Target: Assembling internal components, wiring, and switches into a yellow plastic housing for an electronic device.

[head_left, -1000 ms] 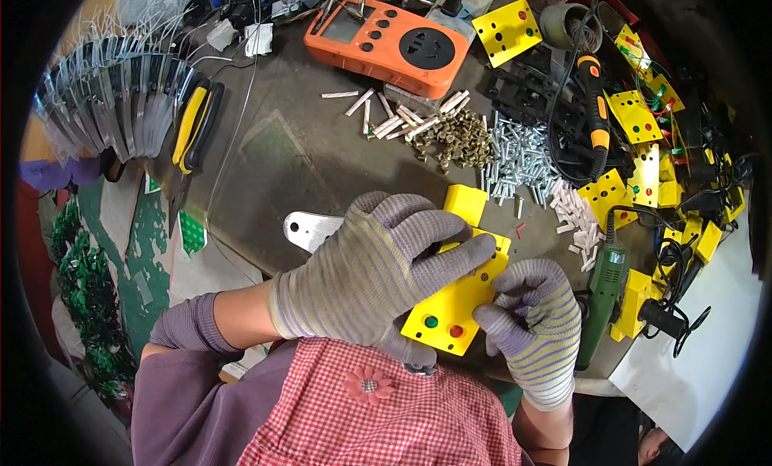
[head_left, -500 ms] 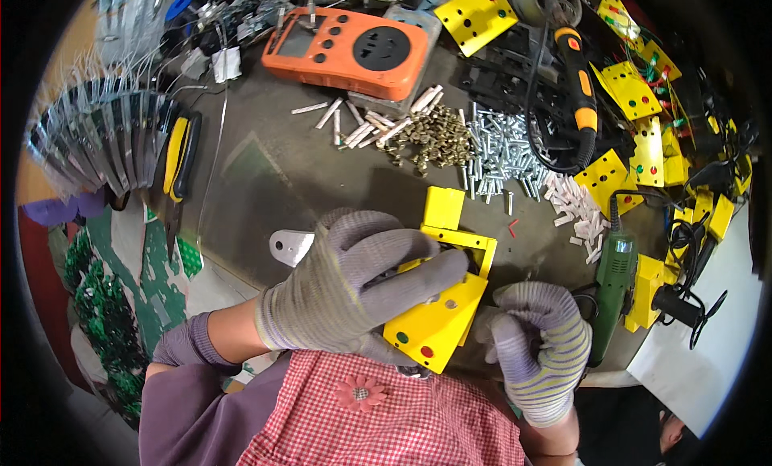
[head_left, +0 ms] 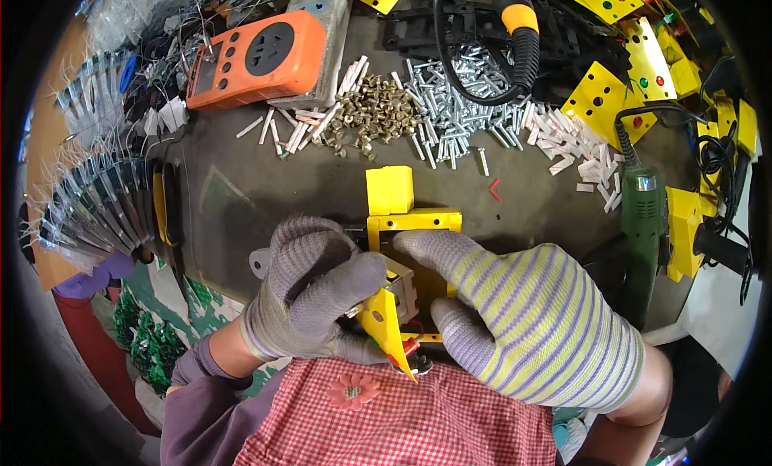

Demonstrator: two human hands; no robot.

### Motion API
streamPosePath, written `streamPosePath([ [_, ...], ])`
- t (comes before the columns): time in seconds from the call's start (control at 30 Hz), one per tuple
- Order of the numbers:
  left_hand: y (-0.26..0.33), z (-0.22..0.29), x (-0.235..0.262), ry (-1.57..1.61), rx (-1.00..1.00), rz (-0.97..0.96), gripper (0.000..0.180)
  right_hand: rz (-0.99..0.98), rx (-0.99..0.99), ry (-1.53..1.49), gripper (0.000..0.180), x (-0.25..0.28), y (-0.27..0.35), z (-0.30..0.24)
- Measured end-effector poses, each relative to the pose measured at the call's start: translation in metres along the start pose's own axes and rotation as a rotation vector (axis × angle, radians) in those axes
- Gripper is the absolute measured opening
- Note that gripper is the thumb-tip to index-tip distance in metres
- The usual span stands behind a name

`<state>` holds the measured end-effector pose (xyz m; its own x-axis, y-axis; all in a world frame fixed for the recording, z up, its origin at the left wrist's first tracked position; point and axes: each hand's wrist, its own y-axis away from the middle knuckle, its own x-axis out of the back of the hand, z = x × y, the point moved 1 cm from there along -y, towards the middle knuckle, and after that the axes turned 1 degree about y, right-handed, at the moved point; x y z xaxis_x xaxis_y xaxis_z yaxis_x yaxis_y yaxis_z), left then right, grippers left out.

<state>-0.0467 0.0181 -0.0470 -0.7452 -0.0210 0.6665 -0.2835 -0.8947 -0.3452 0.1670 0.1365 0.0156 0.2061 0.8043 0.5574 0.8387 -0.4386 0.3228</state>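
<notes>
My left hand (head_left: 310, 293), in a grey knit glove, is closed on a yellow panel (head_left: 384, 321) with small lamps, tilted on edge. Behind the panel a white block-shaped part (head_left: 404, 291) shows, with a thin red wire near its lower end. Just right of it lies an open-topped yellow box (head_left: 418, 220) with holes along its rim. My striped-gloved right hand (head_left: 547, 329) reaches over this box, thumb and forefinger apart; the forefinger tip is near the white part. A yellow block (head_left: 390, 190) sits against the box's far edge. A metal tab (head_left: 258, 262) with a hole pokes out beside my left hand.
Brass screws (head_left: 370, 112), silver screws (head_left: 458, 104) and pale sleeves (head_left: 571, 144) lie in heaps beyond the box. An orange meter (head_left: 297, 52) stands far left, cutters (head_left: 166, 205) at left. On the right are a green power tool (head_left: 642, 225), a corded handle tool (head_left: 519, 24) and yellow panels (head_left: 599, 104).
The yellow panel has swung from lying face-up over the box to standing tilted, showing the white part behind it. My right hand has moved left and up over the box. The view has shifted.
</notes>
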Motion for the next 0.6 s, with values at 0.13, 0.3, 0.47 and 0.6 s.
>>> streamPosePath([
  [0.13,0.032,-0.014,-0.009,0.195,0.147,-0.106,0.106,-0.098,0.035,-0.257,0.054,0.001,-0.009,0.006],
  [0.3,0.006,-0.005,0.002,0.038,0.08,-0.097,0.104,-0.061,0.08,-0.317,0.052,-0.001,-0.008,0.009],
  [0.47,-0.01,0.003,0.012,-0.114,0.02,-0.094,0.103,0.038,0.144,-0.054,0.029,0.005,-0.025,0.009],
  [0.6,-0.005,0.001,0.017,-0.163,0.079,-0.148,0.101,0.122,0.144,-0.395,0.021,-0.005,-0.041,0.02],
])
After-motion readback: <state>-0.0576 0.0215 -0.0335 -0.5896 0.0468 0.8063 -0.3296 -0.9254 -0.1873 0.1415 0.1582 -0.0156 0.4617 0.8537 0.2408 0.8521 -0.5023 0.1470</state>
